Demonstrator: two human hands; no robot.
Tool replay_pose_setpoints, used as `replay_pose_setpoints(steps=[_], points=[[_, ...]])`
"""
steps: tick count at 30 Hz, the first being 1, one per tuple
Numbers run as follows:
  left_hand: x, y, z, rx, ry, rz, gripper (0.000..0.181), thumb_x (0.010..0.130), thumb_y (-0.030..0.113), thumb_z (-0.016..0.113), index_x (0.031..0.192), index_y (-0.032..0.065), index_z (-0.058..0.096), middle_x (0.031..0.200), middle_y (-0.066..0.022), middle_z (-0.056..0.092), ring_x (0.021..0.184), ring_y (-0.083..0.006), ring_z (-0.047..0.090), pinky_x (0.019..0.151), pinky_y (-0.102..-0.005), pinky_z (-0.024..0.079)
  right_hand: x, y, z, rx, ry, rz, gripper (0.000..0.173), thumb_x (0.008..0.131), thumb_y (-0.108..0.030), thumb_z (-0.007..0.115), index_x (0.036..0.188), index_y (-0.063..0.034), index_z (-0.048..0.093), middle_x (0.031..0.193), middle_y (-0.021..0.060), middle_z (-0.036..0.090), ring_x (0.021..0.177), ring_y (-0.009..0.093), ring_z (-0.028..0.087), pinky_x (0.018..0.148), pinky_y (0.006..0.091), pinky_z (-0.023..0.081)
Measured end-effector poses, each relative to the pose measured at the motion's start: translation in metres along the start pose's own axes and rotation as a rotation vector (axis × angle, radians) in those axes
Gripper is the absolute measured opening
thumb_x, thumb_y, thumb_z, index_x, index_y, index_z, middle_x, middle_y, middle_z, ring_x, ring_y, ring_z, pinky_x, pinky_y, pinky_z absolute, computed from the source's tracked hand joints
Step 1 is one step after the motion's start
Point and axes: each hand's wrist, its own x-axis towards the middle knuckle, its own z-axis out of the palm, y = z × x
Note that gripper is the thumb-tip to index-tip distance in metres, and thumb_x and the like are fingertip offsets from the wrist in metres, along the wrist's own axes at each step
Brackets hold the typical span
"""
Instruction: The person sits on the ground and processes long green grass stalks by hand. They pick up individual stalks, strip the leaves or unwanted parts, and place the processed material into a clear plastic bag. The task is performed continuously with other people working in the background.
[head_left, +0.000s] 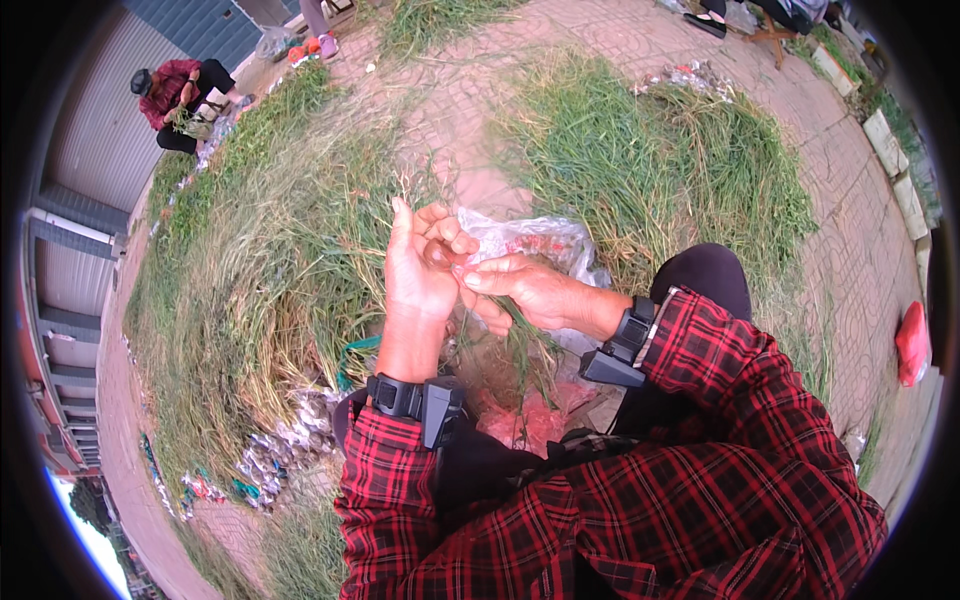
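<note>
My left hand is raised palm up, fingers curled around a small reddish-brown thing, perhaps thin plastic; its exact kind is unclear. Thumb and index finger of my right hand pinch a thin reddish strip at the left hand's fingers. Green grass stems hang below my right hand; whether it grips them is hard to tell. Behind the hands lies a clear plastic bag with red print. Crumpled red plastic lies between my knees.
Heaps of cut grass lie at left and at upper right on the paving. Bundles with wrapped ends lie lower left. Another person sits at upper left holding grass. A red bag lies far right.
</note>
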Motion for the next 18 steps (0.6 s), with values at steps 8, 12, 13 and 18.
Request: replay_pose_setpoints(steps=[8, 12, 13, 18], points=[[0.02, -0.002, -0.037, -0.005, -0.387, -0.023, 0.05, 0.097, 0.053, 0.05, 0.071, 0.01, 0.052, 0.049, 0.004, 0.029, 0.045, -0.0114, 0.032, 0.052, -0.0303, 0.037, 0.001, -0.003, -0.006, 0.295, -0.148, 0.21, 0.032, 0.098, -0.033, 0.055, 0.089, -0.0027, 0.059, 0.064, 0.0019, 0.043, 0.055, 0.016, 0.043, 0.053, 0.0311, 0.038], [0.02, -0.002, -0.035, 0.018, -0.312, -0.032, 0.048, 0.097, 0.052, 0.049, 0.072, 0.0109, 0.049, 0.052, 0.0027, 0.034, 0.047, -0.0112, 0.035, 0.053, -0.0295, 0.038, 0.002, 0.001, -0.007, 0.26, -0.119, 0.172, 0.032, 0.098, -0.033, 0.055, 0.089, -0.0025, 0.059, 0.063, 0.0025, 0.045, 0.054, 0.016, 0.045, 0.052, 0.0309, 0.04], [0.019, -0.001, -0.034, 0.021, -0.304, -0.027, 0.047, 0.098, 0.051, 0.048, 0.073, 0.0113, 0.047, 0.053, 0.0023, 0.037, 0.047, -0.0113, 0.036, 0.054, -0.0292, 0.039, 0.003, 0.003, -0.008, 0.249, -0.112, 0.15, 0.032, 0.098, -0.033, 0.054, 0.089, -0.0025, 0.059, 0.062, 0.0027, 0.046, 0.053, 0.016, 0.046, 0.052, 0.0307, 0.041], [0.01, -0.011, -0.026, 0.028, -0.146, -0.019, 0.039, 0.097, 0.044, 0.055, 0.083, 0.0077, 0.053, 0.069, -0.0039, 0.05, 0.063, -0.0173, 0.049, 0.061, -0.0323, 0.047, 0.006, 0.007, -0.009, -0.151, 0.127, -0.064, 0.034, 0.101, -0.031, 0.049, 0.09, -0.0015, 0.061, 0.062, 0.0021, 0.053, 0.053, 0.011, 0.05, 0.049, 0.0253, 0.043]])
